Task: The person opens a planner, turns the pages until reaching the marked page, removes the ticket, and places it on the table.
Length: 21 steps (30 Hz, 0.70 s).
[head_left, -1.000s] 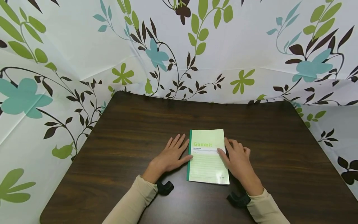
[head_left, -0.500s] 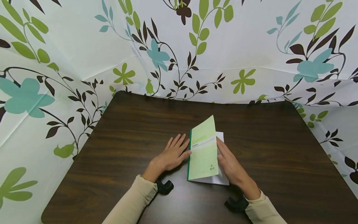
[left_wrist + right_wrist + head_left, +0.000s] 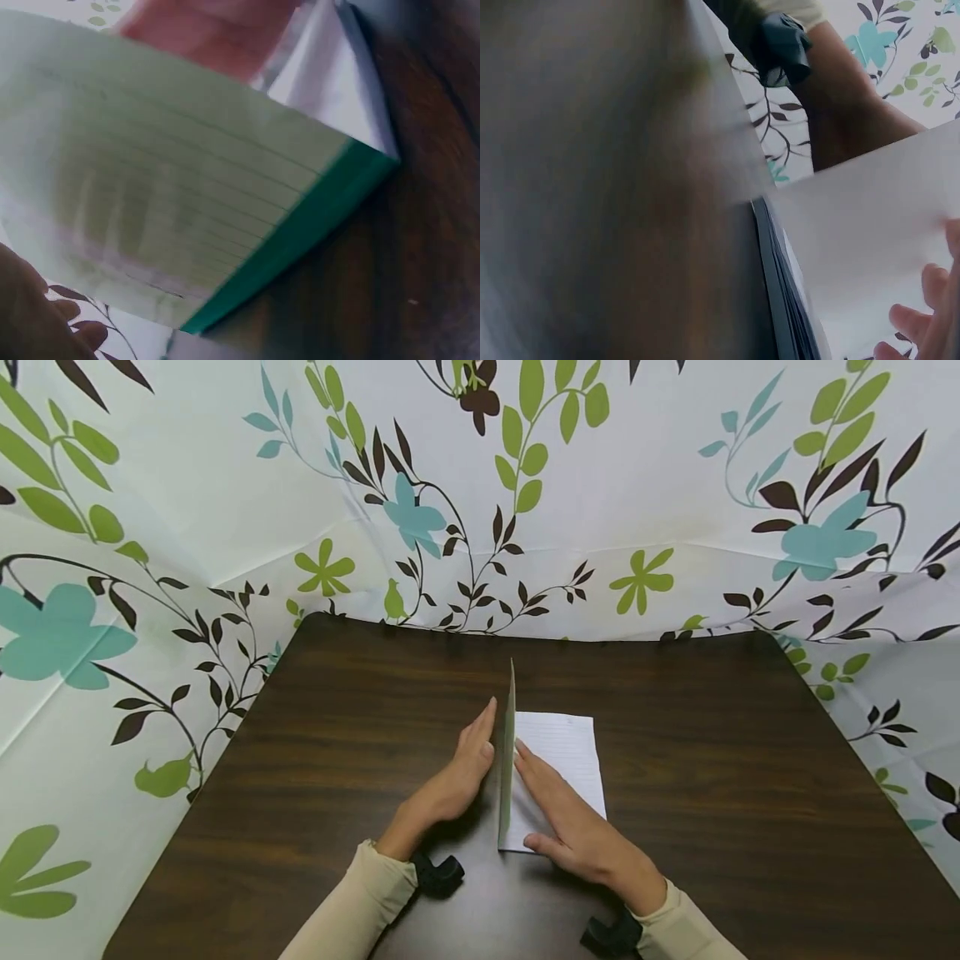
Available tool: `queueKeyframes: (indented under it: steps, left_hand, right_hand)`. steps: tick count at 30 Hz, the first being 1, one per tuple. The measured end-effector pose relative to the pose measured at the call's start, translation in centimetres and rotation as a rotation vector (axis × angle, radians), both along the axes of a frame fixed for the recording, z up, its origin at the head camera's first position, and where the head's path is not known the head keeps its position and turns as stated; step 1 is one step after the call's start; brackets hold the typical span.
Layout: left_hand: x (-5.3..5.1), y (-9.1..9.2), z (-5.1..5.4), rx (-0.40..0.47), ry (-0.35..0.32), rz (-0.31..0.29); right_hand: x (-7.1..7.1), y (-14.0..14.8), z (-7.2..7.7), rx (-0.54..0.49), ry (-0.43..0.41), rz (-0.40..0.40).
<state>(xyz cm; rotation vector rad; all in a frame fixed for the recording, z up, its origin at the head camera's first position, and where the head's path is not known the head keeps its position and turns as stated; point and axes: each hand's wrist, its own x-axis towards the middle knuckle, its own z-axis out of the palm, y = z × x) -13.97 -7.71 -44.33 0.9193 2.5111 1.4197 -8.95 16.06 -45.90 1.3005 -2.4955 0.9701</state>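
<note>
A light-green notebook with lined white pages (image 3: pixel 561 756) lies on the dark wooden table. Its front cover (image 3: pixel 507 768) stands nearly upright at the left edge. Behind the cover's inner side, my right hand (image 3: pixel 573 822) has straight fingers touching or very near it, above the page. My left hand (image 3: pixel 457 777) is on the cover's outer side, fingers extended and palm turned toward it, with a small gap apparent. The left wrist view shows the cover's printed lines and green spine (image 3: pixel 300 232). In the right wrist view the plain inner cover (image 3: pixel 855 217) appears, with right fingertips beside it.
The dark brown wooden table (image 3: pixel 360 693) stretches around the notebook on all sides. A white cloth (image 3: pixel 600 527) printed with green, blue and brown leaves hangs behind and beside the table. Black straps (image 3: pixel 438 875) sit at both wrists.
The notebook's cover has swung up from lying flat to nearly upright, uncovering the lined page. My right hand has moved left with it. My left hand has lifted off the table and turned sideways.
</note>
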Motion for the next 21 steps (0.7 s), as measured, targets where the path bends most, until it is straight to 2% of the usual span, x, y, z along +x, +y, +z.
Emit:
queueKeyframes:
  steps: [3, 9, 13, 15, 17, 21]
  left_hand:
    - [0.2, -0.1, 0.6, 0.078, -0.037, -0.002]
    - [0.1, -1.0, 1.6, 0.137, -0.130, 0.023]
    - [0.2, -2.5, 2.1, 0.191, -0.133, 0.022]
    - [0.3, -3.6, 2.3, 0.208, -0.125, 0.020]
    - [0.4, -5.0, 2.3, 0.210, -0.131, 0.021]
    - [0.7, -7.6, 2.0, 0.157, -0.157, 0.063]
  right_hand:
    - [0.4, -0.5, -0.1, 0.090, 0.003, 0.005]
    - [0.8, -1.0, -0.1, 0.190, 0.031, -0.007]
    - [0.6, -0.8, -0.1, 0.211, 0.079, -0.036]
    - [0.2, -0.5, -0.1, 0.202, 0.099, -0.099]
    - [-0.3, 0.1, -0.1, 0.190, 0.103, -0.203]
    - [-1.5, 2.0, -0.1, 0.168, 0.006, -0.442]
